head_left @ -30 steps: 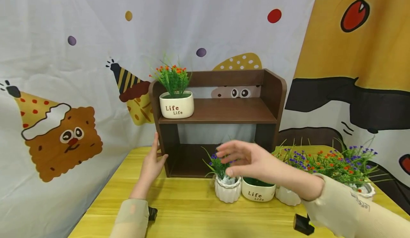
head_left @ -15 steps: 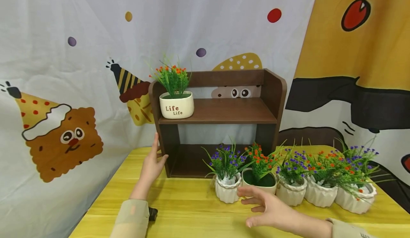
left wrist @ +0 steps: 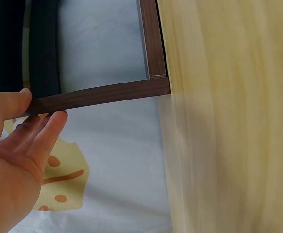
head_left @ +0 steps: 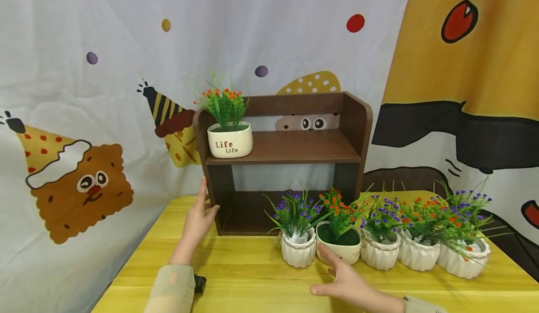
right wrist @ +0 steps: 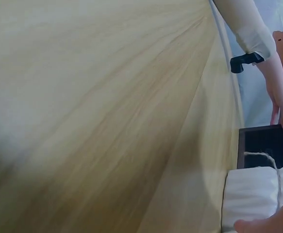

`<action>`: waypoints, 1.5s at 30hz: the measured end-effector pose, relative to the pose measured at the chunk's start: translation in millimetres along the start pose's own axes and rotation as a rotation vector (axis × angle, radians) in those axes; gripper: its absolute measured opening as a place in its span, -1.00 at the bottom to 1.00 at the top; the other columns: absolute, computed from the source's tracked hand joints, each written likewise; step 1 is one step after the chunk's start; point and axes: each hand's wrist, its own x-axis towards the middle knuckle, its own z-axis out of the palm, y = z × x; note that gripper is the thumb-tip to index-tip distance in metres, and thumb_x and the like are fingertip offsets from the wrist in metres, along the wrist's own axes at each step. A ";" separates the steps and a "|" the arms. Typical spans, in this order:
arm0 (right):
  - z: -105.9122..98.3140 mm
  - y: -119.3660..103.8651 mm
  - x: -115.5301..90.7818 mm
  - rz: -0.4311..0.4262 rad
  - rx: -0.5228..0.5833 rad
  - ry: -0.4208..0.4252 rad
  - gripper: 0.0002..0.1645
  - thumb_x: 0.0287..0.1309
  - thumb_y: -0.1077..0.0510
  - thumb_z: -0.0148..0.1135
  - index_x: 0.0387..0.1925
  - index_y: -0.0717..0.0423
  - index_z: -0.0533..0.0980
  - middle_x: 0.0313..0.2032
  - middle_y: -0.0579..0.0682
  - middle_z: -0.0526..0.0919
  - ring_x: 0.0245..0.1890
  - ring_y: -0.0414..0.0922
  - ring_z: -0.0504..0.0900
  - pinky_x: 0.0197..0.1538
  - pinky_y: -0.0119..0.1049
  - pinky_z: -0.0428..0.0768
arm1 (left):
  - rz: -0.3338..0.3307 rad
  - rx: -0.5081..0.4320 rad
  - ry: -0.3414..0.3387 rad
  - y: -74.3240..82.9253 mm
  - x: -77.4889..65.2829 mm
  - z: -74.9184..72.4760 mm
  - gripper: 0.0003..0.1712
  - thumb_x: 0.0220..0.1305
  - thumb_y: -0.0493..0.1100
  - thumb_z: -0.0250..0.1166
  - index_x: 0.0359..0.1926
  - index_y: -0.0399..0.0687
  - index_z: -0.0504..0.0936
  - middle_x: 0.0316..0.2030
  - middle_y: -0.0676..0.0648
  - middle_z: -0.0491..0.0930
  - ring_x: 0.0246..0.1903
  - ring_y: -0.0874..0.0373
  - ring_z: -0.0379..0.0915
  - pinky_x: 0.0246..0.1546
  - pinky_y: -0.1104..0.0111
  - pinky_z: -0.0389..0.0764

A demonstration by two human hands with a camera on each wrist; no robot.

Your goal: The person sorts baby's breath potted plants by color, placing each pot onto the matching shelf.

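A small dark brown two-tier shelf [head_left: 290, 147] stands on the table. My left hand [head_left: 197, 219] holds its left side panel [left wrist: 102, 94], thumb on one face and fingertips on the other in the left wrist view. On the upper tier's left end sits a cream "Life" flowerpot [head_left: 230, 141] with orange flowers. My right hand [head_left: 347, 280], fingers spread, is at the front of another cream flowerpot [head_left: 338, 240] with orange flowers; whether it touches the pot I cannot tell. Left of that pot stands a white ribbed flowerpot [head_left: 298, 250] with purple flowers.
Right of the cream pot, more white ribbed pots line up: one with purple flowers [head_left: 381, 252], one with orange flowers [head_left: 420, 252], and an end pot [head_left: 465, 259]. The yellow wood-grain table [head_left: 248, 285] ends before a printed curtain [head_left: 105, 93].
My right hand has come down and back from above the pots, then moved left to the front of the cream pot on the table. My left hand stays on the shelf.
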 end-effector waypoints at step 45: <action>53.7 14.2 66.3 0.216 0.183 0.350 0.44 -0.26 0.21 0.60 0.46 0.39 -0.21 0.40 0.45 0.00 0.38 0.33 0.03 0.40 0.18 0.00 | 0.005 0.016 0.009 2.8 -0.3 -0.5 0.17 0.23 -0.41 0.29 0.55 0.31 -0.29 0.15 -0.52 0.40 -0.11 -0.30 0.57 -0.16 -0.03 0.65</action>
